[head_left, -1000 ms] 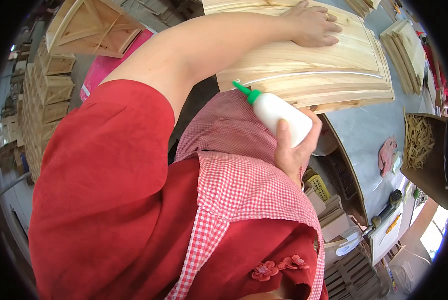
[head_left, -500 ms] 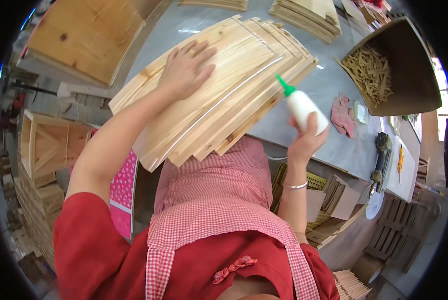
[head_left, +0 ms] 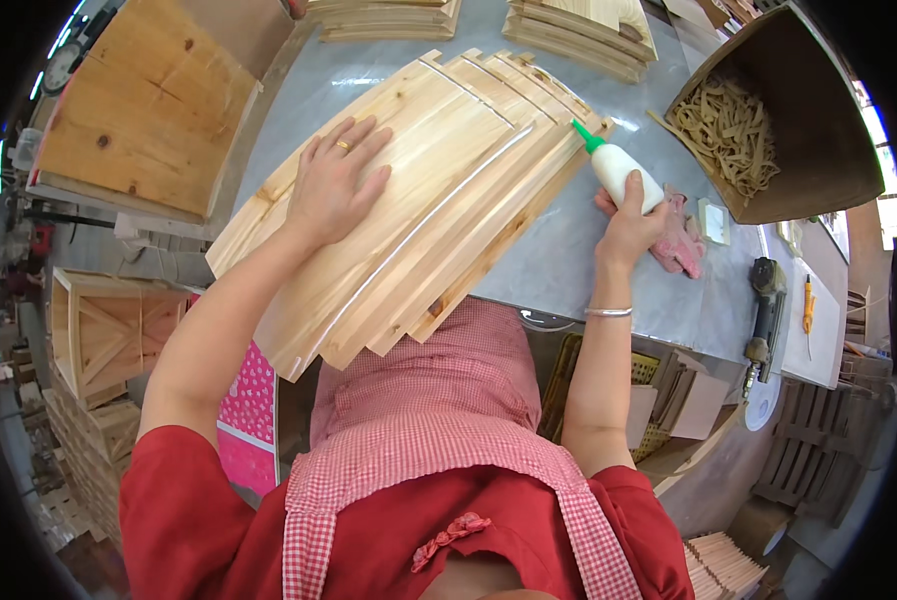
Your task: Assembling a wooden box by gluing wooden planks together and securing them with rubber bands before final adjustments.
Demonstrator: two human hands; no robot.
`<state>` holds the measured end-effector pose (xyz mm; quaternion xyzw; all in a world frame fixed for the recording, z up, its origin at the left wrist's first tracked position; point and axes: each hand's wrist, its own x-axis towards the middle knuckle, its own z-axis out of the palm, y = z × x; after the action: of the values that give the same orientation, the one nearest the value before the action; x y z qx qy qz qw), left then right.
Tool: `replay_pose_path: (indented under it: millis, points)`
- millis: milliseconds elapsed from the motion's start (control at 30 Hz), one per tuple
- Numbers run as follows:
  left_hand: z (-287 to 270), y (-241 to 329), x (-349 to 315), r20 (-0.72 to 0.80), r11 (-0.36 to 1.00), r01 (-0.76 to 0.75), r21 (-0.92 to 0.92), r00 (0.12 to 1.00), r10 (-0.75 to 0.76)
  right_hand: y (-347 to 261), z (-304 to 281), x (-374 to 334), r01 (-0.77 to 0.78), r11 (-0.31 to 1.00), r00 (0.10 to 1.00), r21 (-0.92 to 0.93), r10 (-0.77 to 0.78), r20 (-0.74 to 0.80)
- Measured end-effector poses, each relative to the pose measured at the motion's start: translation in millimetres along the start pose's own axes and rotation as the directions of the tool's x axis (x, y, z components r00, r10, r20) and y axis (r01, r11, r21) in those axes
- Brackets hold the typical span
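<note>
My left hand (head_left: 338, 190) lies flat with fingers spread on the top board of a stack of pale wooden boards (head_left: 408, 175). The boards are stepped, so several edges show along the right side and the far end. White lines of glue (head_left: 418, 232) run along the top board's right edge and across the far ends. In my right hand (head_left: 632, 222) is a white glue bottle (head_left: 623, 172) with a green nozzle, tilted toward the far left. Its tip is close to the far right corner of the stack; whether it touches wood I cannot tell.
Beyond lie more board stacks (head_left: 578, 35) on the grey table (head_left: 528, 270). To the right are a cardboard box (head_left: 818, 150) of wood-coloured strips, a pink cloth (head_left: 680, 245), a power tool (head_left: 763, 310) and an orange-handled tool (head_left: 807, 305). A large wooden panel (head_left: 148, 110) stands at left.
The bottle has shifted slightly right, and its nozzle has come nearer the stack's far right corner. My left hand still rests on the top board.
</note>
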<state>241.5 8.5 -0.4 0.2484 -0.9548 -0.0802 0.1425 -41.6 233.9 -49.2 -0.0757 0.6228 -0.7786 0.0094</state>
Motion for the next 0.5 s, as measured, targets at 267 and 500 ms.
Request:
replay_pose_path:
  millis: [267,500]
  points:
    - [9.2,-10.5,-4.9,-0.052,0.999,-0.042,0.031,0.998,0.044,-14.4,-13.9,-46.0,-0.027,1.000,0.992,-0.016,0.029,0.126]
    - [0.9,-6.9,-10.9,-0.059,0.996,-0.054,-0.068,0.997,0.050,-29.7,-39.2,-144.4,0.000,0.995,0.950,-0.097,0.030,0.310]
